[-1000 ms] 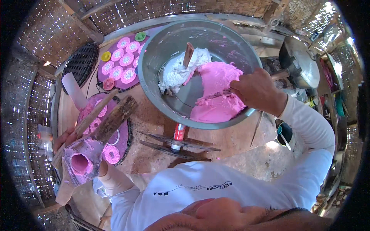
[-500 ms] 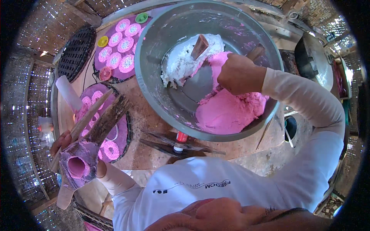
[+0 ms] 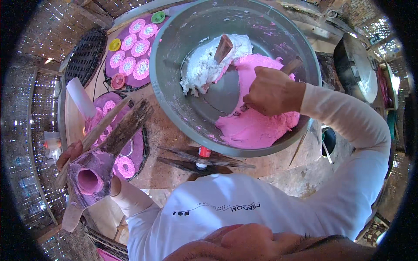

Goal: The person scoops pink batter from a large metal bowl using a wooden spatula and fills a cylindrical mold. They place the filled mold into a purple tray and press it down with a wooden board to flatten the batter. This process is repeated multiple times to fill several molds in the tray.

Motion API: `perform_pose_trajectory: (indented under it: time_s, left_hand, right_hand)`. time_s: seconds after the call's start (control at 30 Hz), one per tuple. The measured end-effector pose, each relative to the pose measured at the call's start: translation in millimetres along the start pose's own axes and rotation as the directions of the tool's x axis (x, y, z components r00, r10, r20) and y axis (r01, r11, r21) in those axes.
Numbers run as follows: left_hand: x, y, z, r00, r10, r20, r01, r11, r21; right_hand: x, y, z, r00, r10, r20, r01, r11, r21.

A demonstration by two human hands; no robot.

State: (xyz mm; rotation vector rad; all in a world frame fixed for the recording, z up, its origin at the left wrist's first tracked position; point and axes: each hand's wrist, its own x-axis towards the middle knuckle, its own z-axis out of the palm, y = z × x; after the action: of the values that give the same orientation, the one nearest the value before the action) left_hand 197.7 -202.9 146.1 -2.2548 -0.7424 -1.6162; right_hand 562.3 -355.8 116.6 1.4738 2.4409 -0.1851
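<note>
Nearest, the left hand [image 3: 71, 153] has its fingers wrapped around a pink-smeared brown wooden press [image 3: 99, 161] with a round hole. Beyond, the right hand's [image 3: 274, 92] fingers close around a brown wooden paddle [image 3: 292, 65] in soft pink dough [image 3: 257, 126], inside a large round grey basin [image 3: 174, 48] on the wooden desk [image 3: 167, 135]. Farther, lacy pink discs [image 3: 140, 48] cover a round purple tray [image 3: 129, 54].

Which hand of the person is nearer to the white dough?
Right: the right hand is just right of the white dough; the left hand is outside the basin, farther left.
</note>
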Motion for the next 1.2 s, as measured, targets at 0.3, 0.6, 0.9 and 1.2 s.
perform_pose_trajectory:
  time_s: [0.3, 0.6, 0.9, 1.2]
  left_hand:
    - [-1, -2, -12, 0.997, 0.026, 0.074, -0.031, 0.997, 0.066]
    - [-14, 11, 13, 0.896, -0.413, 0.161, 0.420, 0.676, -0.605]
    - [-41, -29, 68, 0.866, 0.016, 0.499, 0.356, 0.681, -0.640]
    - [27, 17, -10, 0.941, -0.036, 0.338, 0.228, 0.804, -0.549]
  right_hand:
    - [-59, -44, -22, 0.960, 0.264, -0.090, -0.253, 0.961, 0.115]
    - [-108, -102, -32, 0.768, 0.611, -0.191, -0.494, 0.756, 0.430]
    - [-87, -134, -94, 0.722, 0.679, -0.135, -0.038, 0.234, 0.972]
    - [-12, -162, -132, 0.739, 0.575, -0.353, -0.277, 0.736, 0.618]
